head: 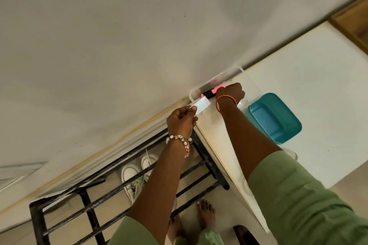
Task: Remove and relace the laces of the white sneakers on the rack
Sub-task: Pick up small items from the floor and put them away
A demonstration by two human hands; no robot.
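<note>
Feet bare on the floor at the bottom of the view, just beside the black metal rack. White sneakers sit on a lower shelf of that rack, seen through the bars, side by side, toes toward the wall. Laces look to be in place on the nearer shoe, though the bars and my left forearm cover part of the pair, so I cannot confirm every eyelet. Judgement: unlacing not yet begun; both shoes untouched, all of removal and relacing left.

Left hand above the rack's far end, fingers curled, pinching a small white rectangular piece at the near corner of the clear plastic box. What the piece is I cannot tell, perhaps a latch or a tag.

Right hand is inside that box on the white counter, fingers curled down out of sight by a black and pink object; whether it grips it I cannot tell.

Teal lid or tray just beside the box, to its right.

Neither hand is near the sneakers. Judgement: preparatory step only, task at its very start
</note>
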